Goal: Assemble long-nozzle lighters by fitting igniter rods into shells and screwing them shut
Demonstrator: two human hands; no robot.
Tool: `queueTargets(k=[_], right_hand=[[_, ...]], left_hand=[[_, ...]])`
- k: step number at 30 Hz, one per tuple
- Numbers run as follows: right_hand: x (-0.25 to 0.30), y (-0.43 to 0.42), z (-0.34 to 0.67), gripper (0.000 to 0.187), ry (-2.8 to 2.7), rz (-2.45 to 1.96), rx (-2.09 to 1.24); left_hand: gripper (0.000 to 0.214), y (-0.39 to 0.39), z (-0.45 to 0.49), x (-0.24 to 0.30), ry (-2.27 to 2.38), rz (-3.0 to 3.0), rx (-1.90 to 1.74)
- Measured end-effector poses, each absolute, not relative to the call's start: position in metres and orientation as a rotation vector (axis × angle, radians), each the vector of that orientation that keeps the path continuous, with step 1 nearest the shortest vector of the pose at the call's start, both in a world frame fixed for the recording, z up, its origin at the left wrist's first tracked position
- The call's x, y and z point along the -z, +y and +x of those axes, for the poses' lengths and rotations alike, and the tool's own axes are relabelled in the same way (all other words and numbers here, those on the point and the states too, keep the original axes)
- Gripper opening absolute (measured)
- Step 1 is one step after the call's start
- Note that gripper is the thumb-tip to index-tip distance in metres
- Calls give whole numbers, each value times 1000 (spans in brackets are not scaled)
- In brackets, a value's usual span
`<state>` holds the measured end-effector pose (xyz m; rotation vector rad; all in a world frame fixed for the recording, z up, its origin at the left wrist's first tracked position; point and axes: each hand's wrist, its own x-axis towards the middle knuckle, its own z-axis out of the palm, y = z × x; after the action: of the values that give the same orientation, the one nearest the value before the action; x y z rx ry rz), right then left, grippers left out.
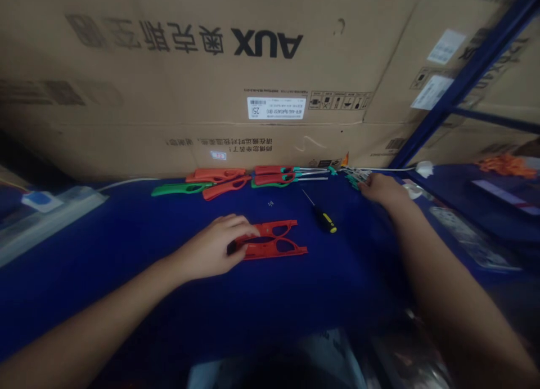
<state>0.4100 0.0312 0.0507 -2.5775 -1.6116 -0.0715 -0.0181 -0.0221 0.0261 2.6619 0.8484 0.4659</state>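
Two red plastic halves of a lighter handle, the upper half (279,228) and the lower half (280,248), lie side by side on the blue work surface. My left hand (221,245) curls its fingers and thumb round their left ends, which it partly hides. Farther right, my right hand (382,189) is at a small heap of green and whitish parts (353,176), fingers closed together; what is between them is hidden. Between the hands lies a black-and-yellow screwdriver (325,220), its shaft pointing away. A few tiny screws (270,204) rest behind the handle halves.
Along the back, red handles (219,175), a green handle (181,189) and lighters with metal tubes (310,173) lie before a large cardboard box (189,113). A blue metal frame (459,85) rises at right. A clear plastic bag (472,237) lies beyond my right forearm.
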Motion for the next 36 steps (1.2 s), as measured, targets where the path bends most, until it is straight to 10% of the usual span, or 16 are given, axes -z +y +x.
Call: queueTargets(k=[20, 36], right_hand=[[-39, 37, 432, 45, -1323, -2783, 78], [-65, 23, 385, 34, -1520, -1855, 49]], left_hand=[[32, -23, -18, -27, 847, 2694, -445], [34, -18, -27, -40, 898, 2751, -298]])
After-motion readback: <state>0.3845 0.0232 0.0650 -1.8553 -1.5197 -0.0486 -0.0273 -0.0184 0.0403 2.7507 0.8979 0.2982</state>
